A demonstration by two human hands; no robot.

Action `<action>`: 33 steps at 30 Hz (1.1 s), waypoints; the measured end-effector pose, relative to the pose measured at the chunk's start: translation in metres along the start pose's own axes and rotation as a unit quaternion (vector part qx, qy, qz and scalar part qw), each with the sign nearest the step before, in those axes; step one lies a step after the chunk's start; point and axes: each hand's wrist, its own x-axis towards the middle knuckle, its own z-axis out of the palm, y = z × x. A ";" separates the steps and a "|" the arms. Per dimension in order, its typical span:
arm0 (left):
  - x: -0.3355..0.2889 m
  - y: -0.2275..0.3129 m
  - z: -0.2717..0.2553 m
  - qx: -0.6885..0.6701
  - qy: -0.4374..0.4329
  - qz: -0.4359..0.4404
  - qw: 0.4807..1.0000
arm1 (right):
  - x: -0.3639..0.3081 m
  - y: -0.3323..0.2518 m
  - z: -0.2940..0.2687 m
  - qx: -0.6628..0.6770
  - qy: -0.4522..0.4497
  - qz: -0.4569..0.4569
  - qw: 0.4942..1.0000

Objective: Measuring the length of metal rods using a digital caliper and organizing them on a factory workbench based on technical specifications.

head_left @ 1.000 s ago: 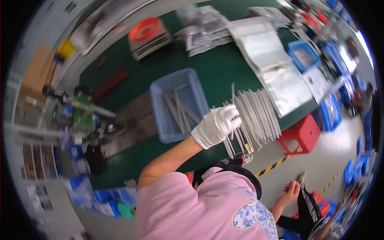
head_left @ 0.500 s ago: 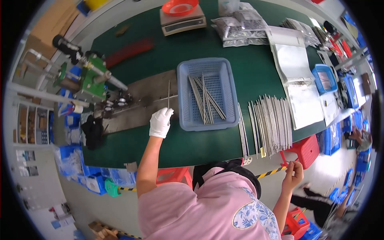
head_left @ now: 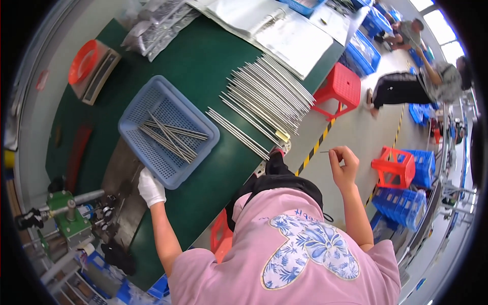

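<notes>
head view: my left hand (head_left: pixel 151 187), gloved, rests closed beside the blue basket (head_left: pixel 133 118) on the green counter (head_left: pixel 203 61). a few rods (head_left: pixel 170 135) lie in the basket; i judge most are left, in the row of rods (head_left: pixel 269 96) near the edge. my right hand (head_left: pixel 343 165), off the counter, pinches a thin pin (head_left: pixel 325 151). a red stool (head_left: pixel 341 87) stands close by.
</notes>
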 end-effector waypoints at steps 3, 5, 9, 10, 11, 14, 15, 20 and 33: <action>-0.015 0.006 -0.001 0.051 0.258 0.041 0.964 | -0.009 0.012 -0.006 -0.006 0.021 0.021 1.000; -0.025 0.054 -0.011 0.013 0.288 0.267 0.920 | -0.020 0.018 -0.008 -0.003 0.030 0.038 0.999; -0.024 0.185 0.022 -0.049 -0.143 0.536 0.830 | -0.032 0.024 -0.011 -0.008 0.044 0.072 0.996; -0.021 0.197 0.043 0.011 -0.151 0.579 0.801 | -0.034 0.021 -0.013 0.001 0.048 0.066 0.997; -0.019 0.200 0.070 0.071 -0.155 0.614 0.770 | -0.036 0.018 -0.016 0.012 0.049 0.055 0.997; 0.003 0.212 0.132 0.203 -0.207 0.619 0.730 | -0.048 0.018 -0.021 0.001 0.069 0.059 0.996; 0.008 0.228 0.128 0.275 -0.182 0.635 0.698 | -0.053 0.019 -0.023 -0.003 0.083 0.069 0.994; 0.003 0.271 0.106 0.082 -0.268 0.663 0.695 | -0.097 0.025 -0.032 -0.027 0.140 0.153 0.978; 0.012 0.292 0.156 0.019 -0.144 0.776 0.613 | -0.116 0.021 -0.020 -0.039 0.196 0.204 0.958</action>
